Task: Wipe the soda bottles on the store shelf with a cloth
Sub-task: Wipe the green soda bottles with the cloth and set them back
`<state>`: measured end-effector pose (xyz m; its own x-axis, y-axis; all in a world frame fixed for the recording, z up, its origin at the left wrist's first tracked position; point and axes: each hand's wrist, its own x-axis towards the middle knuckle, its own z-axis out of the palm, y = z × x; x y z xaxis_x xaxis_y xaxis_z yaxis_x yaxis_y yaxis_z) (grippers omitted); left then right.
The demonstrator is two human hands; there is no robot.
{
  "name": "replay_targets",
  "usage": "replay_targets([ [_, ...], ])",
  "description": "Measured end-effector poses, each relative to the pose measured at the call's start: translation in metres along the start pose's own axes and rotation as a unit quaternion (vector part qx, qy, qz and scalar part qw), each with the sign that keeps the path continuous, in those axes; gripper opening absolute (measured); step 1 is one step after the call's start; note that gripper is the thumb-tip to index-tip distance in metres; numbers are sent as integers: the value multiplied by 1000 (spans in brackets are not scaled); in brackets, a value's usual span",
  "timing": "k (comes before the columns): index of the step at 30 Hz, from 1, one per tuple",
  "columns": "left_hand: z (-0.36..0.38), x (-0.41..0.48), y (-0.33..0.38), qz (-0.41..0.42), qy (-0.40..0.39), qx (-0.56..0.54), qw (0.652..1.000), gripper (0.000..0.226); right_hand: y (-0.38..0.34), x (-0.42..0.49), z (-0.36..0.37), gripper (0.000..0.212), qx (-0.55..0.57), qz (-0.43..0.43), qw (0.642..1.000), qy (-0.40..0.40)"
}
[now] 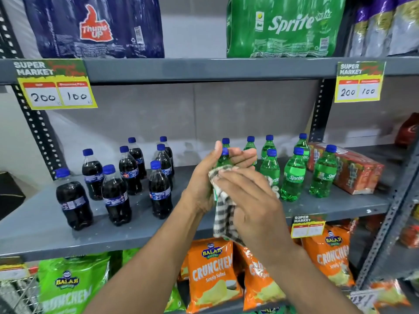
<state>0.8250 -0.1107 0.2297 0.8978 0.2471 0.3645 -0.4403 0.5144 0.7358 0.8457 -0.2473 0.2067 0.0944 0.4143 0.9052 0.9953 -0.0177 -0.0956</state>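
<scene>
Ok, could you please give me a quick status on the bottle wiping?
Left hand holding green bottle in front of the shelf. Right hand pressing checked cloth against it. Nothing in the way.

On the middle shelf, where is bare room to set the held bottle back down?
Bare shelf lies between the cola bottles and the green bottles, behind the hands. The front left edge before the cola bottles is also bare. The right end is crowded, the green bottles standing close against the red pack.
</scene>
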Motion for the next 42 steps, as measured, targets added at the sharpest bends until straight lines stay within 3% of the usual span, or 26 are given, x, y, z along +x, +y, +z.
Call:
replay_targets([
  [9, -6, -8, 16, 42, 48, -5, 998, 49, -12, -52, 9, 43, -21, -20, 999, -26],
  [16, 7, -10, 19, 23, 36, 34, 998, 51, -13, -1, 12, 49, -26, 34, 999, 32],
  [24, -6, -11, 30, 54, 44, 7, 998, 46, -29, -55, 11, 42, -31, -25, 998, -47],
  [31, 8, -14, 30, 47, 29, -17, 998, 51, -32, 3, 4, 48, -28, 6, 1000, -4],
  [38, -3, -20, 43, 75, 31, -35, 996, 48, -47, -45, 4, 45, -10, -34, 999, -4],
  [42, 3, -23, 39, 53, 16, -40, 998, 47, -45, -19, 2, 46, -11, -14, 1000, -2],
])
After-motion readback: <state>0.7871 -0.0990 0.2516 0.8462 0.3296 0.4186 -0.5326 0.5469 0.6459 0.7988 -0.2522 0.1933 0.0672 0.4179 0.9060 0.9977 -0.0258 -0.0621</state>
